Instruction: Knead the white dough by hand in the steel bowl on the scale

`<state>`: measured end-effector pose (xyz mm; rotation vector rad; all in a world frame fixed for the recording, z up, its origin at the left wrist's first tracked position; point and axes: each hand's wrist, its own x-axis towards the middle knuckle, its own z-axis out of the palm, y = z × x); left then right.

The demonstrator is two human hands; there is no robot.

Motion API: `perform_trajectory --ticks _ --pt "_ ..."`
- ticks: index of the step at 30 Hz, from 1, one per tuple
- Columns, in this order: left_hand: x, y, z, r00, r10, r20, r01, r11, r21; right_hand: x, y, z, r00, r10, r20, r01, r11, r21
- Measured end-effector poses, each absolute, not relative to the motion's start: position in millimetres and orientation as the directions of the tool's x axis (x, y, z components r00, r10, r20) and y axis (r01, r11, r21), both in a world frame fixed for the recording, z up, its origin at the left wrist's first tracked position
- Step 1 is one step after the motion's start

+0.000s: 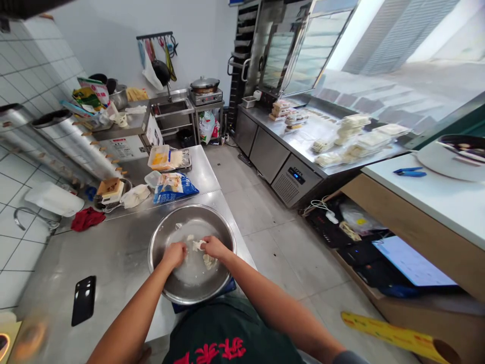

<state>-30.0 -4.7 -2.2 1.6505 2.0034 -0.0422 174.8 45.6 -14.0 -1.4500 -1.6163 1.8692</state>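
Note:
A wide steel bowl (156, 222) rests on the metal counter, with both my hands down inside it. Between the thumb and fingers of my right hand (214, 247) is a pale, soft piece of dough (197, 245). Another lump of dough (209, 261) lies on the bowl's bottom just below that hand, and a smaller bit (190, 237) sits farther back. My left hand (175, 254) is closed at the left side of the bowl; its fingers are curled, so whatever they may hold is hidden.
Beyond the bowl lie a blue bag (176, 188) and a plastic tub (159, 157). A black phone (84, 300) lies to the left, near a red cloth (88, 219). A yellow roll (394, 333) stands out at lower right. Floor separates this counter from the steel fridge counter (271, 151).

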Motion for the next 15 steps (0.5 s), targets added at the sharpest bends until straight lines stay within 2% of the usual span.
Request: perform_trajectory --ticks 2,5,8,11,15 --pt "-22.8 -2.8 -2.0 -0.049 0.904 -0.425 0.866 0.250 0.432 173.7 45.8 -13.6 -0.470 0.732 -0.493 0.369 -0.344 -0.863" --pt "-10.2 1.3 -1.4 -0.023 0.919 -0.394 0.684 0.302 0.664 171.5 45.4 -12.3 -0.491 0.726 -0.482 0.358 -0.337 -0.871" --pt "-1.0 3.8 -0.5 0.000 0.929 -0.370 0.561 0.306 0.769 171.3 44.2 -10.3 -0.493 0.732 -0.471 0.373 -0.311 -0.874" --pt "-0.2 5.2 -0.8 -0.033 0.944 -0.328 0.652 0.269 0.709 174.7 42.6 -8.5 -0.471 0.750 -0.465 0.403 -0.286 -0.869" --pt "-13.7 6.4 -4.4 -0.176 0.945 -0.275 0.860 0.283 0.423 180.0 41.1 -9.3 -0.538 0.702 -0.467 0.406 -0.270 -0.873"
